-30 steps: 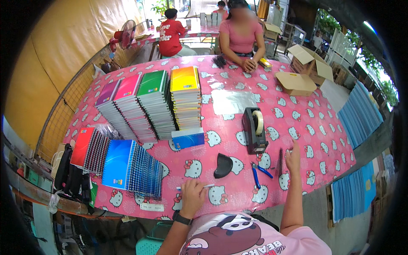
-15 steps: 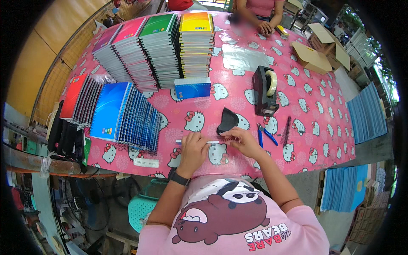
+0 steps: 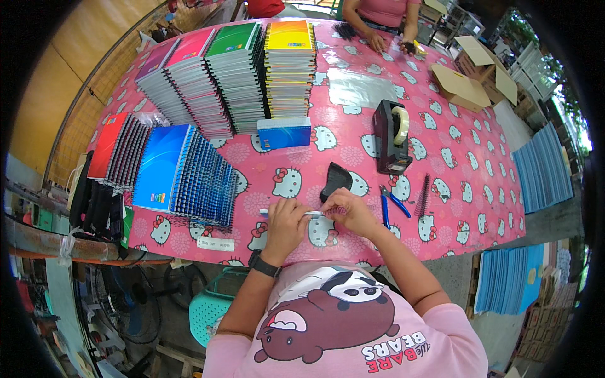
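Observation:
Near the table's front edge, my left hand is closed around a thin white strip-like thing, seen edge-on; the fingers hide its middle. My right hand pinches a dark reddish spiral binding coil at the strip's right end. Whether the coil is threaded into it is too small to tell. A black curved piece lies just beyond my right fingers. To the right are blue-handled pliers with jaws apart, and another spiral coil.
A black tape dispenser stands beyond the pliers. Tall stacks of spiral notebooks and shorter blue ones fill the left. A small blue notebook leans there. Clear plastic sheets and an open carton lie farther back; a co-worker's hands are opposite.
My right hand has shifted slightly left, closer to my left hand, with the coil at the strip's end. Across the table, the co-worker's hands have moved apart.

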A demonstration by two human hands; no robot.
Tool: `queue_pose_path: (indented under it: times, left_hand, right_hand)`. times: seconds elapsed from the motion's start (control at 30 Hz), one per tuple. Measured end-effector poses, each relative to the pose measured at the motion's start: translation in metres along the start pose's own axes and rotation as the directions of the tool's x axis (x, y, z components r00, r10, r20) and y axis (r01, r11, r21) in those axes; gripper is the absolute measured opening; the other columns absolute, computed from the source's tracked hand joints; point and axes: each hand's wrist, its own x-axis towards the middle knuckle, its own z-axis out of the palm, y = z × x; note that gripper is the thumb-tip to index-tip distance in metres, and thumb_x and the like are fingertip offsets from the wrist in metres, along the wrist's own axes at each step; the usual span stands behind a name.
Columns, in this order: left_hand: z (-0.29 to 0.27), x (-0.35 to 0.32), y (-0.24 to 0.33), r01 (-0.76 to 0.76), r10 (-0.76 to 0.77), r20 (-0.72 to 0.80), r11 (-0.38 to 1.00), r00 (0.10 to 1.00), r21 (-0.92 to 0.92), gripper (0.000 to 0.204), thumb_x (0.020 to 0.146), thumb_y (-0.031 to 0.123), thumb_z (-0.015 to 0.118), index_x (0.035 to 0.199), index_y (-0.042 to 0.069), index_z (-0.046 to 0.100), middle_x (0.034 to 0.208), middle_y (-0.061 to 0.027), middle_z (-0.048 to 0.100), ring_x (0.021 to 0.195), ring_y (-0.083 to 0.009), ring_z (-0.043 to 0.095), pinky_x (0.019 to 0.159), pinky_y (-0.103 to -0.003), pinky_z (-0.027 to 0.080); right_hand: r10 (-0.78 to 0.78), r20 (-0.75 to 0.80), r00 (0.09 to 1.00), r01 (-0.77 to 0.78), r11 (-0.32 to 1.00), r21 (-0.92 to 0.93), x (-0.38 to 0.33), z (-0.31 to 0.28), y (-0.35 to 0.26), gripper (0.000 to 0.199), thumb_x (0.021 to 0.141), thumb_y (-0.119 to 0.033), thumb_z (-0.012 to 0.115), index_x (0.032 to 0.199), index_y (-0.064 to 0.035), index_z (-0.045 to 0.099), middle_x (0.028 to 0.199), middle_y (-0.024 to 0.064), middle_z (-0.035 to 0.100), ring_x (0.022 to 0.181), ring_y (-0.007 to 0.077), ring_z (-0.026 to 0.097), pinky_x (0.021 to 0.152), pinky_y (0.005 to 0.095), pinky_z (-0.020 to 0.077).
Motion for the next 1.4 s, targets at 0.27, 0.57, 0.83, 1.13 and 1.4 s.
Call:
queue_pose_path:
  times: [0.27, 0.57, 0.83, 1.13, 1.4]
  left_hand:
    - [-0.001, -0.001, 0.002, 0.011, -0.011, -0.017, 1.000, 1.000, 0.008, 0.015, 0.070, 0.009, 0.066, 0.085, 0.008, 0.063, 0.084, -0.0051, 0.053, 0.083, -0.0228, 0.049, 0.074, -0.036, 0.033]
    - [0.001, -0.001, 0.013, -0.051, 0.050, 0.067, 0.999, 0.997, 0.013, 0.025, 0.072, 0.018, 0.067, 0.095, 0.010, 0.060, 0.086, -0.0055, 0.052, 0.087, -0.0239, 0.049, 0.076, -0.038, 0.031]
    - [-0.003, 0.003, 0.017, -0.057, 0.057, 0.141, 0.998, 0.988, 0.002, 0.021, 0.077, 0.024, 0.064, 0.094, 0.014, 0.060, 0.090, -0.0026, 0.056, 0.093, -0.0209, 0.051, 0.082, -0.041, 0.030]
    - [0.002, -0.008, 0.005, 0.007, -0.012, 0.089, 0.999, 0.996, 0.053, 0.023, 0.073, 0.017, 0.065, 0.095, 0.013, 0.060, 0.087, -0.0022, 0.057, 0.089, -0.0206, 0.052, 0.082, -0.041, 0.031]
    - [0.003, -0.006, 0.008, -0.007, 0.004, 0.055, 0.998, 0.998, 0.058, 0.023, 0.070, 0.014, 0.066, 0.092, 0.012, 0.061, 0.084, -0.0020, 0.057, 0.086, -0.0205, 0.053, 0.080, -0.040, 0.032]
  right_hand:
    - [0.156, 0.082, 0.984, -0.167, 0.974, 0.150, -0.010, 0.006, 0.007, 0.032, 0.077, -0.004, 0.063, 0.108, -0.0054, 0.057, 0.087, 0.0109, 0.061, 0.082, 0.0241, 0.058, 0.070, 0.0324, 0.0465]
    - [0.331, 0.332, 0.883, -0.372, 0.926, 0.065, 0.001, -0.008, -0.011, 0.038, 0.089, -0.021, 0.055, 0.122, -0.0058, 0.047, 0.083, 0.0101, 0.061, 0.075, 0.0179, 0.060, 0.069, 0.0298, 0.0466]
    - [0.069, -0.098, 0.993, -0.098, 0.938, -0.332, 0.012, -0.019, 0.058, 0.067, 0.070, -0.033, 0.072, 0.126, -0.0095, 0.044, 0.136, 0.0186, 0.035, 0.123, 0.0400, 0.031, 0.101, 0.0441, 0.0310]
    - [0.138, 0.248, 0.959, -0.176, 0.974, 0.140, -0.001, -0.007, 0.007, 0.029, 0.078, -0.020, 0.068, 0.097, -0.0025, 0.054, 0.079, 0.0069, 0.056, 0.074, 0.0164, 0.055, 0.065, 0.0308, 0.0447]
    - [-0.030, 0.044, 0.999, 0.032, 0.998, -0.048, -0.010, 0.000, -0.002, 0.016, 0.076, -0.008, 0.065, 0.088, -0.0050, 0.054, 0.078, 0.0056, 0.051, 0.081, 0.0223, 0.051, 0.068, 0.0360, 0.0417]
